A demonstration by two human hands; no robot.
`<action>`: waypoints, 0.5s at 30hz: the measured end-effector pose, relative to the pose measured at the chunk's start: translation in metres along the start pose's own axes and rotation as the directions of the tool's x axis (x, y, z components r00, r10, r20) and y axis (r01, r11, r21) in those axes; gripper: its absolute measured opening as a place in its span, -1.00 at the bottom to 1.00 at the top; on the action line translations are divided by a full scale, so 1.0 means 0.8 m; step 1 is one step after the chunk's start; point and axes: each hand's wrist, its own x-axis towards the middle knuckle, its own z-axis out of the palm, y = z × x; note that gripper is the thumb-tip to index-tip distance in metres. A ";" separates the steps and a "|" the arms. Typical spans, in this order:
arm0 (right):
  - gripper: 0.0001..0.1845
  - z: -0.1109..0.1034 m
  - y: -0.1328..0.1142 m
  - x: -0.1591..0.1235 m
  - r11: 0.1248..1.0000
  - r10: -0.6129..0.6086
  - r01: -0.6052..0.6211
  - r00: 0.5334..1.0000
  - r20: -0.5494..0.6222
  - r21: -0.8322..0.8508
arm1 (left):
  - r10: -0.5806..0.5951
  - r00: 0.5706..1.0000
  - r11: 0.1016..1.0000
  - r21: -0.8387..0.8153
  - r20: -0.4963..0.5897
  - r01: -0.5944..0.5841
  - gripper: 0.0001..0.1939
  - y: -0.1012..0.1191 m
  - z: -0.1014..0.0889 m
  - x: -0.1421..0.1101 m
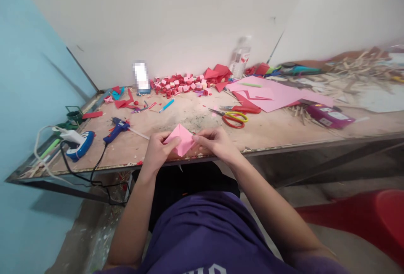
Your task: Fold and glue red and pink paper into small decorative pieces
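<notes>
A folded piece of pink paper [183, 137] with a crease down its middle is held above the table's front edge. My left hand [160, 147] grips its left side, thumb lying across the front face. At the right corner, the thumb and fingers of my right hand [214, 141] pinch the paper. Just beyond my right hand lie scissors [235, 118] with yellow and red handles, beside a red-handled tool [246, 109]. A blue glue gun [116, 131] rests to the left of my left hand.
A heap of small red and pink paper pieces [179, 85] lies at the back, near a bottle [240, 57]. Pink sheets [277, 93] and a purple package [330, 116] are on the right. A blue power strip [81, 145] with cables sits left; a red stool [362, 219] stands lower right.
</notes>
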 end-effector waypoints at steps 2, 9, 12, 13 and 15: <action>-0.54 -0.001 0.002 0.002 0.998 0.012 -0.013 1.000 0.016 0.058 | 0.007 1.000 1.000 -0.018 -0.021 -0.008 -0.70 -0.003 0.000 0.001; -0.63 -0.003 0.007 0.002 0.985 -0.019 0.012 0.999 0.043 0.170 | 0.026 1.000 0.997 -0.074 -0.018 -0.027 -0.67 -0.006 0.001 0.001; -0.66 -0.002 0.006 0.002 0.985 -0.035 0.035 0.999 -0.008 0.169 | 0.032 0.999 0.998 -0.063 -0.003 -0.032 -0.67 -0.005 0.001 0.001; -0.66 -0.001 0.005 0.001 0.985 -0.034 0.037 0.999 -0.022 0.167 | 0.031 1.000 0.998 -0.063 -0.003 -0.031 -0.67 -0.005 0.001 0.001; -0.66 0.000 0.004 0.001 0.987 -0.031 0.037 0.999 -0.042 0.153 | 0.034 0.999 0.997 -0.065 -0.009 -0.035 -0.68 -0.004 0.000 0.001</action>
